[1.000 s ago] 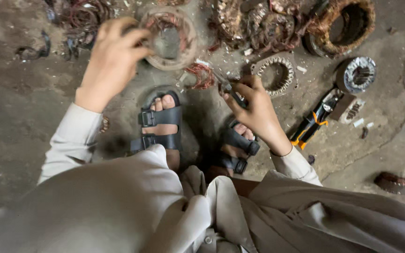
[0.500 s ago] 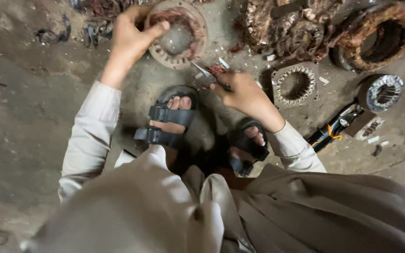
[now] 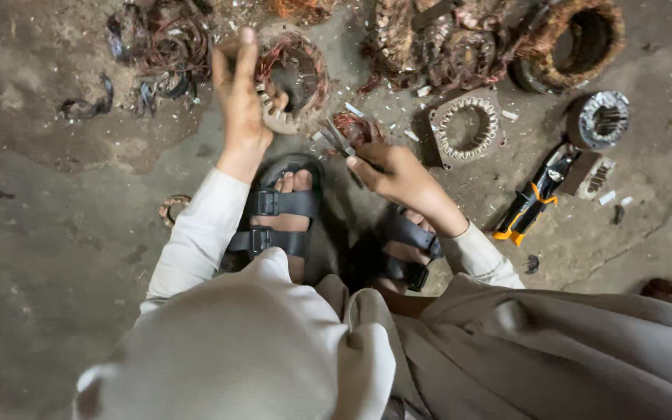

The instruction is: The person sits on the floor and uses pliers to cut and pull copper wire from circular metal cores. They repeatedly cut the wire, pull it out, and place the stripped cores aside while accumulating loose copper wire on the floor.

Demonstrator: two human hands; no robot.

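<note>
Left hand [image 3: 241, 97] gripping ring of copper wire [image 3: 293, 78], tilted up off floor [image 3: 56, 233], fingers wrapped around rim. Right hand [image 3: 398, 173] just beside, fingers pinching small metal tool [image 3: 338, 140] against wire clump [image 3: 355, 127].

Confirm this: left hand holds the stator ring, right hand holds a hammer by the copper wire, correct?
Not quite. In the head view, the right hand holds a small metal cutting tool, not a hammer. The left hand does hold the stator ring, beside the copper wire.
</note>
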